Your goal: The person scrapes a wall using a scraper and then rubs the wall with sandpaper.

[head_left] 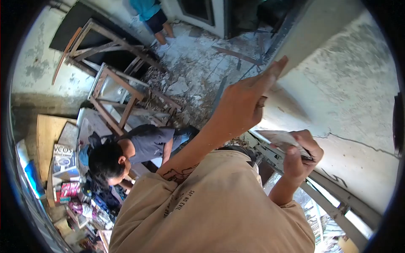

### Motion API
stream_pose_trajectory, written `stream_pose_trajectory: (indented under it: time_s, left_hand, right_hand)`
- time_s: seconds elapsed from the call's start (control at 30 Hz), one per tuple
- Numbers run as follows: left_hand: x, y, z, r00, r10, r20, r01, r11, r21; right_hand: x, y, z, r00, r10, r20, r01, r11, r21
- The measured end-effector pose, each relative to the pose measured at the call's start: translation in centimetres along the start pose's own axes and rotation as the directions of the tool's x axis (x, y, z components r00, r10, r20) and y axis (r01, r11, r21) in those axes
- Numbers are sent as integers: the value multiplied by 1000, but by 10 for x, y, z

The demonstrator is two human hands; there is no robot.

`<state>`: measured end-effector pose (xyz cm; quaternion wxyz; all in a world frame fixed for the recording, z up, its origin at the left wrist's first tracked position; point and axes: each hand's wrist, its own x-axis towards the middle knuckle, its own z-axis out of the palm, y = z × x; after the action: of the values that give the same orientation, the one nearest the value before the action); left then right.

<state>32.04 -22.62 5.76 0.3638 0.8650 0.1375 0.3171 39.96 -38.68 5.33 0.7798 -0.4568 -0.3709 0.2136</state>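
The left hand [247, 99], half open, points along the wall [354, 80]; the right hand [303, 157] grips a flat tool [278, 137]. Can't tell what the metal sink [112, 89] holds.

From where I stand, a person in a dark T-shirt [147, 141] leans beside a pile of mixed items [99, 194]. A second person in a teal top [145, 10] stands on the debris-strewn floor [190, 59]. A metal sink [111, 89] is visible behind a wooden frame [123, 82]. A printed carton [64, 160] lies near a pink package [69, 190].
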Motion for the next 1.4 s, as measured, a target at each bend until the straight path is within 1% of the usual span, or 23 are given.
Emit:
stream_pose_trajectory:
  time_s: [0.07,0.13,0.2,0.23,0.27,0.33,0.37,0.47,0.5,0.63,0.7,0.73,0.77,0.83,0.9,0.93,1.0,1.07,1.1,1.2,1.23,1.33,1.4]
  left_hand:
    - [1,0,1,999,38,5,-38,999,-32]
    - [1,3,0,998,-56,-12,55,992,-113]
    - [-2,0,5,998,-51,-23,48,992,-114]
    - [-3,-2,6,995,-80,-54,75,994,-79]
    - [-2,-1,5,998,-45,-43,41,994,-101]
    - [-1,1,2,994,-109,5,109,993,-44]
    - [0,-2,5,995,-102,-5,102,993,-54]
    - [2,-3,9,997,-66,-43,64,997,-34]
    - [2,0,7,987,-162,13,162,987,-3]
    - [-1,1,6,996,-88,17,88,996,0]
    - [-7,5,6,1000,-11,-17,8,989,-151]
    - [-11,4,7,1000,-11,-20,8,987,-159]
    - [-17,1,8,996,14,-90,-33,976,-215]
    - [-32,-7,9,985,28,-170,-75,958,-277]
    - [-53,-22,2,995,-71,-73,43,944,-328]
    - [-62,-28,-3,995,-73,-74,44,942,-332]
    - [-81,-37,-13,972,-181,153,222,920,-323]
    - [-97,-43,-20,958,-209,196,261,920,-293]
    - [-105,-46,-21,942,-239,234,297,920,-256]
    - [-124,-62,-22,942,-222,253,277,938,-207]
    - [-124,-63,-21,945,-217,245,272,938,-216]
    - [-128,-57,-20,926,-245,287,317,918,-238]
    - [-123,-51,-21,917,-190,351,275,938,-213]
  right_hand:
    - [-1,-1,-2,1000,-19,-20,17,994,-109]
    - [0,-15,8,992,69,-110,-80,991,-107]
    - [-10,-18,10,960,56,-273,-137,948,-288]
    - [-14,-15,9,934,-25,-357,-125,911,-392]
    - [-16,-17,7,925,-61,-375,-107,904,-413]
    - [-20,-23,6,840,-256,-479,-78,816,-573]
    - [-19,-26,6,796,-343,-499,-27,804,-595]
    - [-21,-40,-4,714,-472,-517,-1,737,-676]
    - [-21,-47,-5,705,-524,-477,23,690,-724]
    - [-12,-65,2,636,-655,-409,105,598,-795]
    - [-10,-69,5,626,-681,-379,118,563,-818]
    - [-10,-70,6,621,-700,-352,125,533,-837]
    - [-11,-71,6,624,-702,-344,125,524,-842]
    - [-10,-73,7,625,-667,-404,153,613,-775]
    - [0,-71,12,646,-671,-365,178,596,-783]
    - [6,-68,16,661,-671,-336,197,588,-785]
    - [23,-66,25,645,-703,-301,218,547,-808]
    - [34,-68,33,666,-685,-294,218,556,-802]
    - [34,-66,28,657,-721,-222,257,491,-832]
    - [26,-58,28,618,-739,-269,220,491,-843]
    - [28,-56,29,602,-732,-318,232,542,-808]
    - [39,-55,40,570,-751,-333,270,554,-787]
    - [35,-56,42,578,-722,-380,221,587,-779]
